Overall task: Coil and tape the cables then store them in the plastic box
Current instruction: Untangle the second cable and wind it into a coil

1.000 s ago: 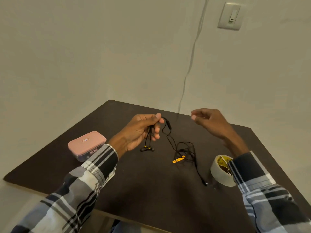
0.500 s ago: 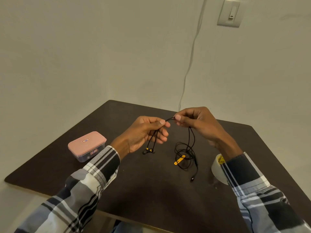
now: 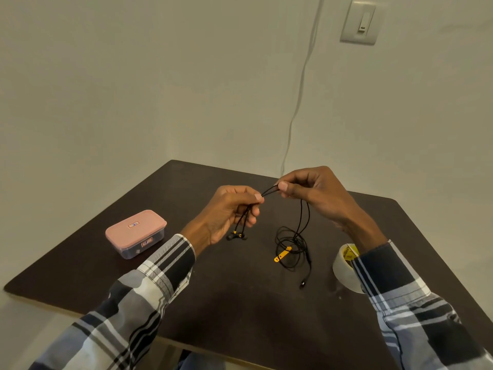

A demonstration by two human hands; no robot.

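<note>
A thin black earphone cable (image 3: 292,243) with a yellow tag lies partly tangled on the dark table (image 3: 240,303). My left hand (image 3: 229,212) pinches the cable near its two earbuds, which dangle below the fingers. My right hand (image 3: 312,193) pinches the same cable a short way to the right, above the table; the rest hangs down to the loose heap, its plug end lying toward me. A plastic box (image 3: 136,233) with a pink lid, closed, sits to the left. A roll of clear tape (image 3: 345,267) stands at the right, partly hidden by my right sleeve.
The table sits in a room corner with walls close behind it. A pale wire (image 3: 298,97) runs down the wall to the table's back edge. A wall switch (image 3: 360,22) is at the upper right.
My right hand, apart and holding nothing a second ago, has come in and pinched the cable next to my left hand. Part of the cable has lifted off the table.
</note>
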